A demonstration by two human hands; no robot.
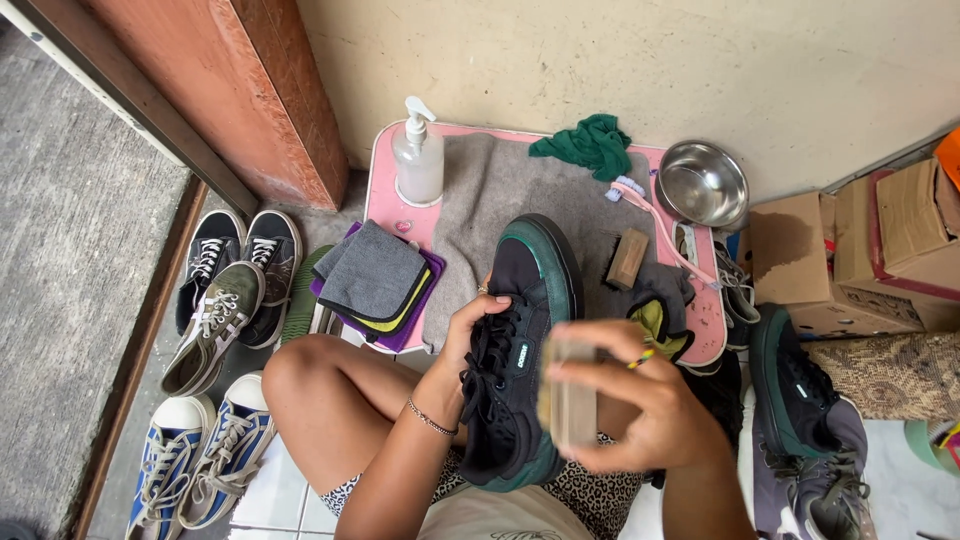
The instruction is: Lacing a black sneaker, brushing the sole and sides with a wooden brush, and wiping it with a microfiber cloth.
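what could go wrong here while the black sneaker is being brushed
The left hand grips the black sneaker only by its laces and tongue above the lap, so a hard stroke from the brush in the right hand might twist it loose. The brush looks blurred, suggesting fast strokes that could flick dirt onto the folded cloths. A stray elbow might tip the pump bottle.

table: small pink table point(385, 195), just past the hands
on it: grey towel point(490, 190), pump bottle point(418, 155), steel bowl point(703, 183), green rag point(592, 143), wooden brush point(627, 258)
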